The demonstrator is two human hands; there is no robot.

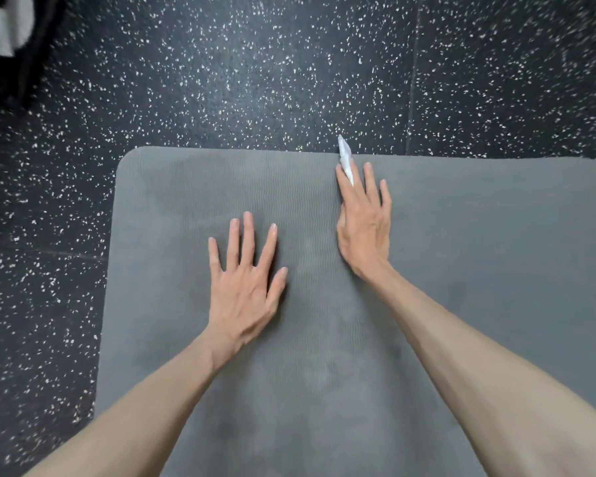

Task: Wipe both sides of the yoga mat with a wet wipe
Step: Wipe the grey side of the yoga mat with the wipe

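A grey yoga mat with a fine wavy texture lies flat on the floor and fills the lower right of the head view. My left hand rests flat on it, palm down with fingers spread, holding nothing. My right hand lies further up near the mat's far edge, fingers stretched forward. A white wet wipe is pinched between its index and middle fingers and sticks out past the fingertips over the mat's far edge. Most of the wipe is hidden by the fingers.
Black rubber flooring with white speckles surrounds the mat on the far and left sides. A seam in the flooring runs away from the mat's far edge. A black and white object sits blurred in the top left corner.
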